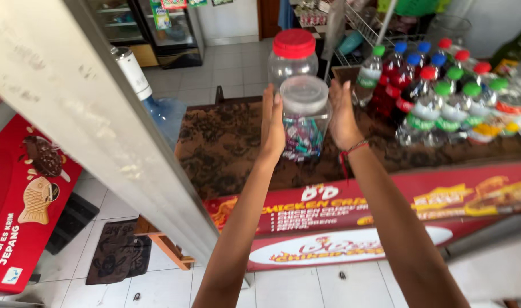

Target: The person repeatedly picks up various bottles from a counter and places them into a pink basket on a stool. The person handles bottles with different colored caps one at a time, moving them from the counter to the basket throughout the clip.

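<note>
Both forearms reach forward | left hand and right hand spread flat, pressing clear jar between palms | jar upright, above desk | red-lidded jar just behind

The lidded jar sits between the left hand and right hand, above the counter. A second jar stands just behind it. Bottles crowd the counter's right side.

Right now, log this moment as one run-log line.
left hand: holds clear-lidded candy jar | right hand: holds same jar's other side | behind it: red-lidded jar | right: soda bottles | surface: dark counter
</note>
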